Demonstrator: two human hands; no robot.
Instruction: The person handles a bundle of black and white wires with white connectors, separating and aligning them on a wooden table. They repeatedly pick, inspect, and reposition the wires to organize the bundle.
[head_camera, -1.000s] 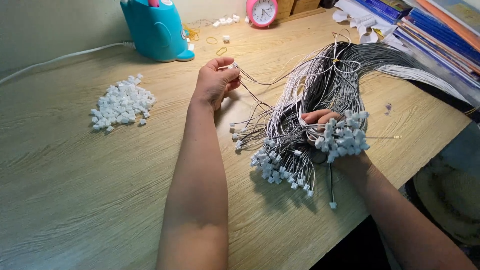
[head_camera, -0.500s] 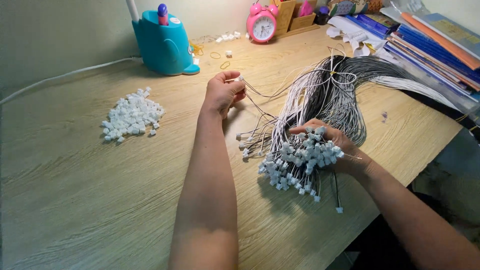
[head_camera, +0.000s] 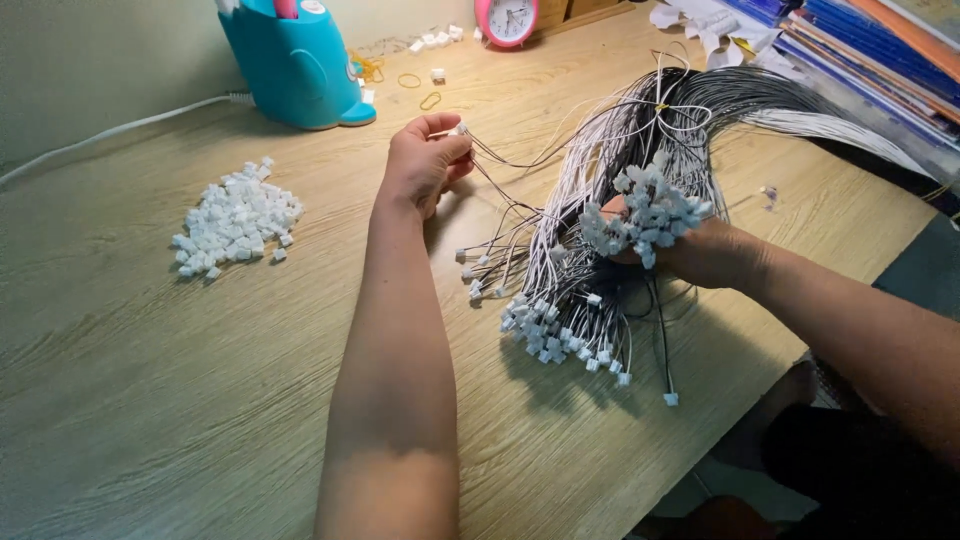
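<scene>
Left hand (head_camera: 425, 165) raised just above the wooden table (head_camera: 120, 400), fingers curled shut, pinching a single thin wire (head_camera: 510, 162) by its small white end; that wire sags rightward into the main wire bundle (head_camera: 640, 130). Right hand (head_camera: 700, 250) closed around a bunch of wires whose white connector ends (head_camera: 650, 212) stick up in a cluster above the fist. More connector-tipped wire ends (head_camera: 560, 335) fan out flat on the table between and below the two hands. The bundle itself runs up and right, away from both hands. Loose pile of white connectors (head_camera: 235, 215) lies well left of the left hand. Teal pen holder (head_camera: 295, 65), pink clock (head_camera: 507, 18) at table's far edge
</scene>
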